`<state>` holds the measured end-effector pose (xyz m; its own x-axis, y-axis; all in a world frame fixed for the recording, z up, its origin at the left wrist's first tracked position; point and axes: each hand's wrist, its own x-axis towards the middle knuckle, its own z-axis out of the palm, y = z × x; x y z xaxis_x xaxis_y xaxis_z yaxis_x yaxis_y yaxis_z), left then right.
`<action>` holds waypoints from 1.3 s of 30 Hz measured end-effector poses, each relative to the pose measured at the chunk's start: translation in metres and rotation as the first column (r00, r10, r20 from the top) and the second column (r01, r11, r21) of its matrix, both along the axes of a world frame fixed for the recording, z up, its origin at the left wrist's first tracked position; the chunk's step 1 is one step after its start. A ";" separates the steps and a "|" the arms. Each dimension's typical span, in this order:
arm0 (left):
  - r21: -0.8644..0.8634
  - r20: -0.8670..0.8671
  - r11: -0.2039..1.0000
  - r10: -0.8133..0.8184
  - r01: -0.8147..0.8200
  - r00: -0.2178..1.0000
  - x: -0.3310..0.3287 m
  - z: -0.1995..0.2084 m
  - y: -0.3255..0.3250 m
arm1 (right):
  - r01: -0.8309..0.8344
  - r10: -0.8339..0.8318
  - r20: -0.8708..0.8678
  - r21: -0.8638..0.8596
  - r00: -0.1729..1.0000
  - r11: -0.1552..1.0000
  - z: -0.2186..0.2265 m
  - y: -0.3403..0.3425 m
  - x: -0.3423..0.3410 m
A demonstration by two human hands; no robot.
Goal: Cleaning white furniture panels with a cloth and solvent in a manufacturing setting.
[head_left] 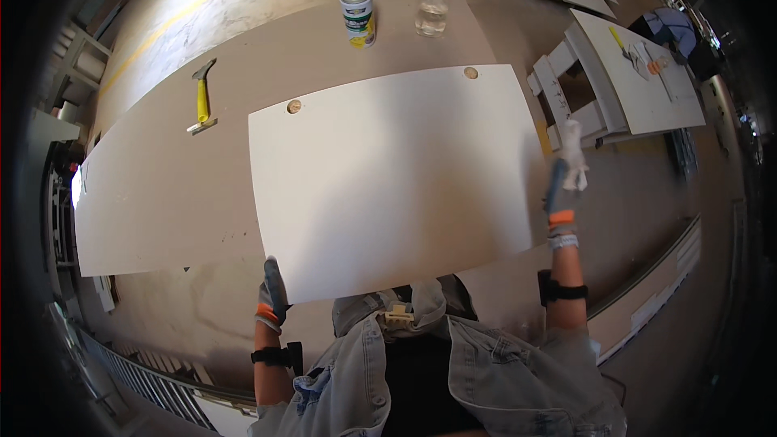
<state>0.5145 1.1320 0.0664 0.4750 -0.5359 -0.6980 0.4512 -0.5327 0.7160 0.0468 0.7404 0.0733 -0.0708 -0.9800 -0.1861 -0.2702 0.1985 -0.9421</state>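
A large white panel [396, 178] with two round holes near its far edge lies on the brown worktable [202, 186]. My left hand [273, 295], in a grey and orange glove, grips the panel's near left corner. My right hand [560, 194], gloved the same way, grips the panel's right edge and also holds a white rag [574, 154]. Both hands hold the panel at opposite ends.
At the far side of the table stand a spray can [357, 14] and a clear plastic bottle [435, 0]. A yellow-handled scraper [202, 99] lies at the left. More white panels [639, 73] rest at the right, where another person [668, 28] works.
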 end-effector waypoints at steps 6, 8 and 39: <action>-0.022 0.004 1.000 -0.013 0.013 1.000 -0.003 -0.003 -0.009 | -0.756 0.189 -0.922 -0.148 0.339 0.638 0.015 0.071 0.228; -0.063 -0.038 0.998 -0.002 -0.001 0.999 0.001 0.000 0.000 | -0.918 0.421 -0.834 -0.231 0.357 0.321 0.017 0.123 0.292; 0.063 0.294 0.998 -0.004 -0.016 0.956 0.011 -0.012 0.002 | -0.583 0.184 -0.910 -0.075 0.371 0.809 0.009 0.163 0.082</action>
